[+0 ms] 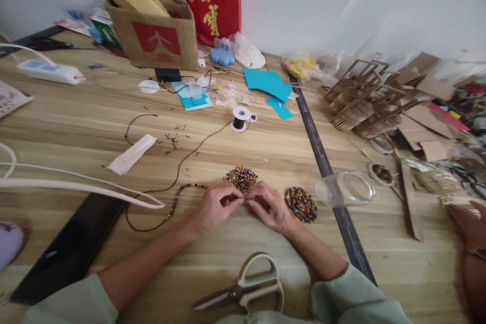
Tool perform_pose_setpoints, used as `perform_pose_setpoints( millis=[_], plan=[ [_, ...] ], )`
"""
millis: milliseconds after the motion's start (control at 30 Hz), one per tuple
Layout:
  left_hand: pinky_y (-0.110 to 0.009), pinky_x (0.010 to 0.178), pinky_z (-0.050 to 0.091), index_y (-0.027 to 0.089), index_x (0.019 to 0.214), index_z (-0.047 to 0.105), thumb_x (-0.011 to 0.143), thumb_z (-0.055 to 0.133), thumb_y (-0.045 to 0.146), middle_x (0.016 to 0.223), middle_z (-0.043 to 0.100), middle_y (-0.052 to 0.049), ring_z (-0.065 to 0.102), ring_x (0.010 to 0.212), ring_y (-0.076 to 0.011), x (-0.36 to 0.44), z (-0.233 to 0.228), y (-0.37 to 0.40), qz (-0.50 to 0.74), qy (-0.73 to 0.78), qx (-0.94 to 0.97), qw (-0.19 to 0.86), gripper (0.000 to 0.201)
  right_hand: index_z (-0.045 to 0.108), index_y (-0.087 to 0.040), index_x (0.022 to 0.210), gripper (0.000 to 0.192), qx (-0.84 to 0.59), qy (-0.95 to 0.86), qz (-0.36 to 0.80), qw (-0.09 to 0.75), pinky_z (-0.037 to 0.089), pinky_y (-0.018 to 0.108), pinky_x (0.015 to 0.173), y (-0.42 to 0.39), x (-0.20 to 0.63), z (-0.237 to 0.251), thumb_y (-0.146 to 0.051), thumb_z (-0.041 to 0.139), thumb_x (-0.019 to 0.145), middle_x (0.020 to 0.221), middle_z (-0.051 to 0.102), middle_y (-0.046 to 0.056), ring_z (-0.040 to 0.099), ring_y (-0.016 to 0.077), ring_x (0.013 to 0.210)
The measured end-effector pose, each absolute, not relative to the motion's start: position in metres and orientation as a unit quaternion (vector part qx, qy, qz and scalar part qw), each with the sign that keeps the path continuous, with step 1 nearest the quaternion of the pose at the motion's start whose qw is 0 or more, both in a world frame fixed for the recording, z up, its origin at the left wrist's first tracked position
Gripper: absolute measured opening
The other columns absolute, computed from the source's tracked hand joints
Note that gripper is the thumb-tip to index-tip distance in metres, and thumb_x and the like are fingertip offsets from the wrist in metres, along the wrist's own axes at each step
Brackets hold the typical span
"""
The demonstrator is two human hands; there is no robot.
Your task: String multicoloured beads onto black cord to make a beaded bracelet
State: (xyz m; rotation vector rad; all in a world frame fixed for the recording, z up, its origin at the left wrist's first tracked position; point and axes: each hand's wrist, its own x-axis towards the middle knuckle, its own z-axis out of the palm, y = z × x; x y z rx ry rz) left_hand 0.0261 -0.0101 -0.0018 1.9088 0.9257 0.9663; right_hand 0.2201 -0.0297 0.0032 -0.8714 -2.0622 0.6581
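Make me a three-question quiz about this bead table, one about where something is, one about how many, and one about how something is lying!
1. Where are the scissors?
A. On the table edge nearest the person, between the forearms
B. Inside the cardboard box
C. On top of the clear jar

2. How many loose bead piles lie by the hands?
A. One
B. Two
C. Four

3. How is the clear jar lying?
A. Upright with a lid on
B. On its side, with no lid on it
C. Upside down on the beads

Answers:
1. A, the scissors rest on the wood below both hands.
2. B, one pile sits above the fingers and another pile beside the right hand.
3. B, the jar's round mouth faces sideways on the table.

The left hand meets the right over the dark cord.
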Motion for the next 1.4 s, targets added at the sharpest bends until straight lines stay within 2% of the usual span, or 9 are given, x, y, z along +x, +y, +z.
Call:
perform_pose_setpoints(
  millis=[133, 333, 800, 1000, 1200, 1400],
  plan=[
    [-0.022, 0.055, 0.041, 0.014, 0.072, 0.066, 0.081, 0.059, 0.014, 0.066, 0.064, -0.001, 0.055, 0.059, -0.0119, 0.026, -0.002, -0.010, 0.380, 0.364, 0.758, 0.385, 0.011, 0.054, -0.020, 0.095, 0.005, -0.353, -0.822, 0.230, 0.384, 0.046, 0.030, 0.066, -0.029, 0.221, -0.001, -0.023, 0.054, 0.092, 0.082, 0.058, 0.005, 0.054, 0.0172, 0.075],
    [-0.023, 0.059, 0.044, 0.015, 0.072, 0.066, 0.081, 0.060, 0.015, 0.067, 0.065, -0.002, 0.056, 0.061, -0.0129, 0.027, -0.006, -0.009, 0.378, 0.351, 0.773, 0.370, 0.011, 0.054, -0.020, 0.090, 0.008, -0.356, -0.841, 0.200, 0.355, 0.044, 0.029, 0.063, -0.028, 0.218, -0.002, -0.020, 0.048, 0.095, 0.078, 0.058, 0.005, 0.053, 0.0168, 0.072],
    [-0.022, 0.061, 0.047, 0.014, 0.074, 0.067, 0.079, 0.061, 0.012, 0.069, 0.069, -0.002, 0.060, 0.062, -0.0133, 0.027, -0.003, -0.009, 0.365, 0.362, 0.742, 0.430, 0.008, 0.052, -0.019, 0.093, 0.011, -0.361, -0.852, 0.189, 0.328, 0.045, 0.031, 0.067, -0.029, 0.219, -0.001, -0.017, 0.041, 0.096, 0.082, 0.058, 0.007, 0.053, 0.0187, 0.076],
    [-0.024, 0.063, 0.047, 0.015, 0.072, 0.067, 0.081, 0.060, 0.013, 0.069, 0.067, -0.003, 0.060, 0.064, -0.0141, 0.026, -0.004, -0.008, 0.377, 0.353, 0.749, 0.416, 0.012, 0.053, -0.019, 0.096, 0.012, -0.359, -0.851, 0.193, 0.333, 0.047, 0.032, 0.067, -0.029, 0.219, -0.001, -0.018, 0.041, 0.096, 0.083, 0.058, 0.007, 0.054, 0.0186, 0.077],
    [-0.030, 0.073, 0.046, 0.017, 0.068, 0.065, 0.080, 0.063, 0.015, 0.067, 0.065, -0.003, 0.059, 0.074, -0.0180, 0.024, 0.001, -0.004, 0.452, 0.368, 0.728, 0.361, 0.012, 0.055, -0.021, 0.102, 0.015, -0.409, -0.793, 0.218, 0.395, 0.049, 0.033, 0.074, -0.029, 0.221, 0.000, -0.018, 0.041, 0.096, 0.088, 0.060, 0.006, 0.057, 0.0184, 0.083],
    [-0.022, 0.062, 0.046, 0.016, 0.073, 0.062, 0.082, 0.059, 0.019, 0.068, 0.063, 0.000, 0.058, 0.064, -0.0126, 0.021, 0.006, -0.005, 0.449, 0.448, 0.646, 0.425, 0.011, 0.056, -0.020, 0.098, 0.012, -0.500, -0.706, 0.216, 0.453, 0.047, 0.030, 0.071, -0.023, 0.223, -0.008, -0.020, 0.045, 0.095, 0.086, 0.058, 0.004, 0.056, 0.0166, 0.079]
  ],
)
